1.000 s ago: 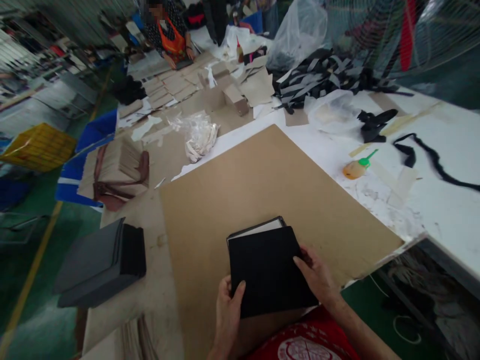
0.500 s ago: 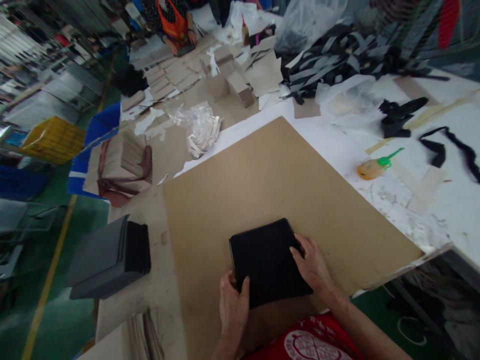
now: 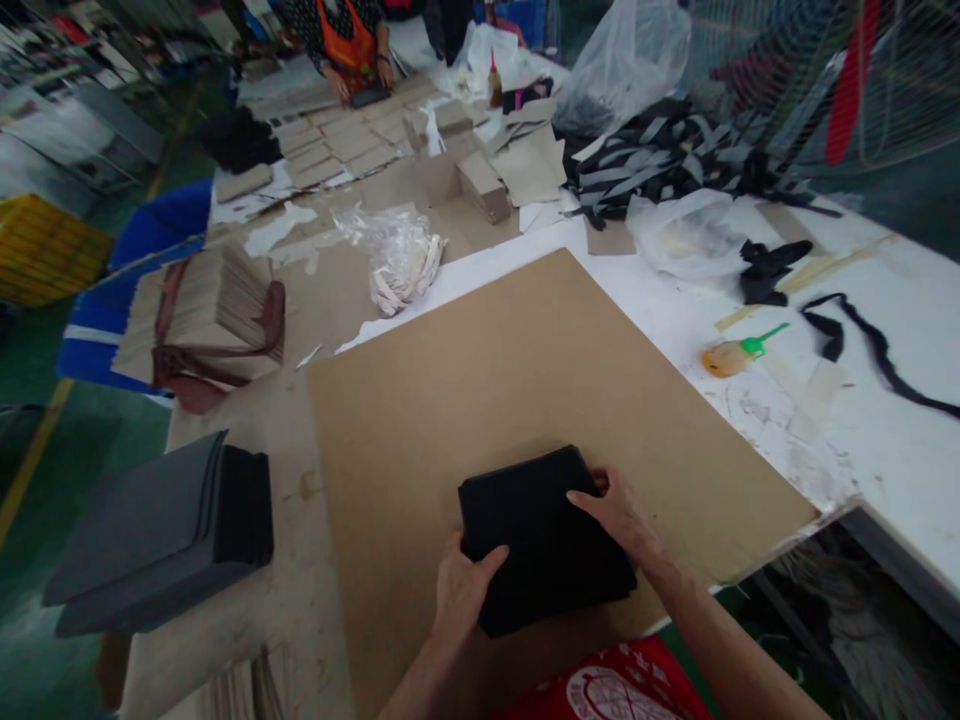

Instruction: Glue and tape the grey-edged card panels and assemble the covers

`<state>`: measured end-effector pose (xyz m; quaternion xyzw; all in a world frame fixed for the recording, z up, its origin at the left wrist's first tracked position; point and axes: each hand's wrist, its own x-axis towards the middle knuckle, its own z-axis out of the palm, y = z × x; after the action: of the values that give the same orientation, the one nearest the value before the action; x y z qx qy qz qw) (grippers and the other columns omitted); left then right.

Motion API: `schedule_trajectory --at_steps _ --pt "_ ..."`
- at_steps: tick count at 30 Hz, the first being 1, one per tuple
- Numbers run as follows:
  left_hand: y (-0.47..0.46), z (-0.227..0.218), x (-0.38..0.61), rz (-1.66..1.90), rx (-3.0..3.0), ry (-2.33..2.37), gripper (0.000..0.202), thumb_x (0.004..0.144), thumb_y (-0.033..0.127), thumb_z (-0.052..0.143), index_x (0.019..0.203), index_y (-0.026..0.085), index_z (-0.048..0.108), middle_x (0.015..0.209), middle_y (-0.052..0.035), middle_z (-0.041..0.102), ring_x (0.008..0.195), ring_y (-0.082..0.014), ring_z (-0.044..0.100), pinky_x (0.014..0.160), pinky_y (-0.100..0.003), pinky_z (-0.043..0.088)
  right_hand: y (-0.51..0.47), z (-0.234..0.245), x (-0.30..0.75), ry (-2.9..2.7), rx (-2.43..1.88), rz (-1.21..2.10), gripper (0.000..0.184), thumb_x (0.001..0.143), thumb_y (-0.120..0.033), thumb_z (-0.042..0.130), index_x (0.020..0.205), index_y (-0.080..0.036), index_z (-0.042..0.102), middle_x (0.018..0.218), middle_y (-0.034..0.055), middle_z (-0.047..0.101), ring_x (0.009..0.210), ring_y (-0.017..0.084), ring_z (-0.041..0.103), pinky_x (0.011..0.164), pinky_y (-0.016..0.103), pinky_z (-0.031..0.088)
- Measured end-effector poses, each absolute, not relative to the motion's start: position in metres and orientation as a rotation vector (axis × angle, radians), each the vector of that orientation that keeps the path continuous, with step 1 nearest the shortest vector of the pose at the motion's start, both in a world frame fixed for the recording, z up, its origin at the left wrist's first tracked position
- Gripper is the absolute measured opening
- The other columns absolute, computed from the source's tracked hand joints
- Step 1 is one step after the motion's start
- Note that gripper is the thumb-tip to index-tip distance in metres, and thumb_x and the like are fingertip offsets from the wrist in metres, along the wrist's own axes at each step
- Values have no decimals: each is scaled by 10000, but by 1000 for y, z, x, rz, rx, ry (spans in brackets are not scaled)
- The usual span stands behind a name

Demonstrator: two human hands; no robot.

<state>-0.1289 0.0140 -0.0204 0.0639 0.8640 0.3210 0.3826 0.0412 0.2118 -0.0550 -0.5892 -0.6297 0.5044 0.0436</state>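
A flat black folder-like cover [image 3: 536, 535] lies closed on a large brown cardboard sheet [image 3: 525, 390] at the near edge of the table. My left hand [image 3: 461, 590] grips its near left edge, thumb on top and fingers curled under. My right hand [image 3: 619, 515] rests on its right side with fingers spread flat over the black surface, pressing down.
A stack of dark grey covers [image 3: 161, 530] sits at the left. Bundled brown card pieces [image 3: 202, 320] lie beyond it. A glue bottle with green nozzle [image 3: 731, 355], black straps [image 3: 862, 335] and plastic bags [image 3: 397, 260] lie further off. Another person [image 3: 349, 45] works at the far end.
The black cover, held tilted up and partly open a second ago, now lies closed and flat on the cardboard. Both hands stayed on it; the right hand flattened on top.
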Motion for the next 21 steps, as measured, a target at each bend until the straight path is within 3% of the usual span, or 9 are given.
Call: schedule_trajectory --at_steps 7,11,16,19,21 --pt "5 -18 -127 1001 107 2024 674 595 286 838 1186 122 557 1072 -130 712 971 -275 682 853 -369 531 208 -28 54 -1368 -1434 2118 489 597 -394 820 971 -205 568 913 23 648 839 210 629 749 331 507" --pt "-2 -4 -121 1126 235 1960 649 596 296 826 1168 157 555 1068 -88 700 1003 -284 659 893 -411 513 204 -4 64 -1285 -1242 2143 438 561 -327 867 858 -216 565 838 -8 643 806 185 617 710 288 504" --pt "8 12 -126 1400 540 2220 643 592 280 839 1143 175 524 1051 -67 628 978 -256 624 893 -420 500 220 17 78 -1516 -970 1934 503 627 -316 852 1056 -277 593 968 1 679 894 195 640 778 305 535" --pt "16 6 -138 1567 740 2225 466 653 331 803 1042 209 577 1096 -75 603 1009 -251 601 911 -409 490 233 19 80 -1805 -788 1775 482 740 -326 771 1182 -281 586 1093 49 669 1044 233 626 909 366 513" --pt "19 -4 -144 1634 836 2086 325 754 374 715 1017 218 604 1148 -86 602 1096 -266 574 975 -430 456 237 14 79 -2002 -667 1698 529 797 -306 708 1296 -281 534 1227 80 624 1189 252 561 1032 413 435"
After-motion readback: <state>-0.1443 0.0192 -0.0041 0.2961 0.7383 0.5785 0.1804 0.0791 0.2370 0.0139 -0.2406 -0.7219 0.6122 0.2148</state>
